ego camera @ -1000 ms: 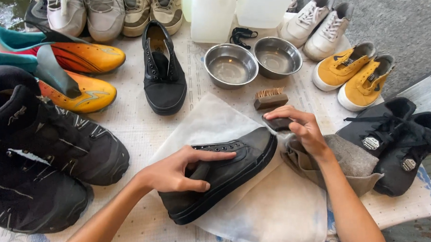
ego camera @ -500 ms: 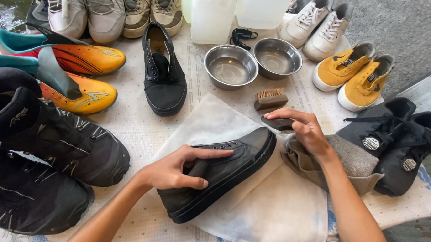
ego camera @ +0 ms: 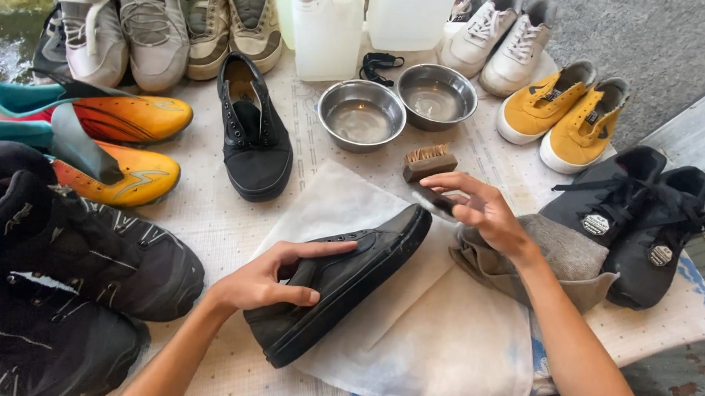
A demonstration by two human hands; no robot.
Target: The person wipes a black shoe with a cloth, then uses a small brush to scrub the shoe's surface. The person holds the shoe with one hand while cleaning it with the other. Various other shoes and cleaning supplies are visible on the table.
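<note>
A black low-top sneaker [ego camera: 355, 280] lies on its side on a white cloth [ego camera: 436, 351], toe pointing to the upper right. My left hand [ego camera: 265, 279] grips it at the collar, thumb along the opening. My right hand [ego camera: 486, 213] is just past the toe, fingers closed around a small dark brush [ego camera: 438, 201] that is mostly hidden under them. A wooden brush [ego camera: 428, 162] lies just beyond that hand, bristles up. Under my right wrist sits a crumpled grey rag [ego camera: 558, 257].
Two steel bowls [ego camera: 361, 112] [ego camera: 436, 93] and white plastic jugs [ego camera: 327, 31] stand at the back. Around the cloth are a single black shoe [ego camera: 255, 135], orange boots [ego camera: 124, 147], big black sneakers [ego camera: 74, 286], yellow sneakers [ego camera: 564, 112], white sneakers [ego camera: 503, 36] and black high-tops [ego camera: 642, 219].
My right hand has shifted only slightly over the small dark brush. The left hand and the black sneaker have stayed where they were.
</note>
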